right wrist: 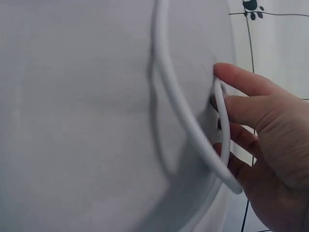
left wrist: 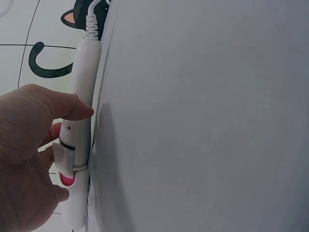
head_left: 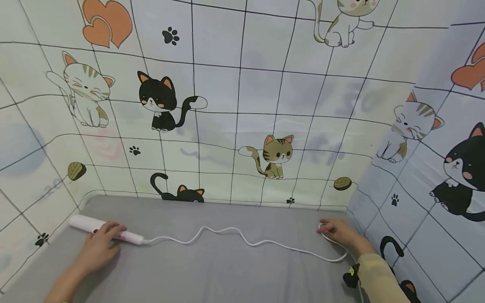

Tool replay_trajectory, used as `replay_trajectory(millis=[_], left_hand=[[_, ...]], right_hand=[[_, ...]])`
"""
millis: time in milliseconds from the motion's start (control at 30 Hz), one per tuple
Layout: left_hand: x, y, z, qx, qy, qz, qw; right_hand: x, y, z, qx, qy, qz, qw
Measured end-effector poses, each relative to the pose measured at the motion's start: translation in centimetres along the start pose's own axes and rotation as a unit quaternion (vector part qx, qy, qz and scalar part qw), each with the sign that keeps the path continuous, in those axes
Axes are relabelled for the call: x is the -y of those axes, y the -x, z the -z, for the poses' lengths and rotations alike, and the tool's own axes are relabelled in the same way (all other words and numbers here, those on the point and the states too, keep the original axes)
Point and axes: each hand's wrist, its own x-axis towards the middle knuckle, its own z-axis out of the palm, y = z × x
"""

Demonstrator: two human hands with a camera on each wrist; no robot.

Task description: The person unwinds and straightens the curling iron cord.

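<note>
A long white hair straightener (head_left: 134, 237) with pink details lies at the left back of the grey surface. My left hand (head_left: 102, 244) grips its middle, with the thumb crossing the near side of the barrel and other fingers partly hidden behind it in the left wrist view. A white lever-like part (left wrist: 63, 158) and a pink patch show beside those fingers. From the right end of the straightener a white cord (head_left: 261, 243) runs in waves across the surface. My right hand (head_left: 337, 231) pinches a bend of this cord between thumb and fingers at the right back.
Grey cloth (head_left: 227, 273) covers the surface. Walls of sheeting with cat prints (head_left: 278, 155) and grid lines stand behind it and on both sides, close to both hands. A small black object (head_left: 351, 275) shows at the right wrist beside the sleeve (head_left: 382, 277).
</note>
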Motion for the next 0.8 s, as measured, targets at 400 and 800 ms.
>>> replay_trajectory(millis=[400, 800], left_hand=[[-0.6, 0.0, -0.1, 0.010, 0.003, -0.001, 0.9999], [-0.1, -0.1, 0.0, 0.025, 0.004, 0.009, 0.9996]], right_hand=[[0.7, 1.4, -0.1, -0.004, -0.023, -0.054, 0.9983], [0.9, 1.6, 1.3, -0.123, 0.047, -0.097, 0.9865]])
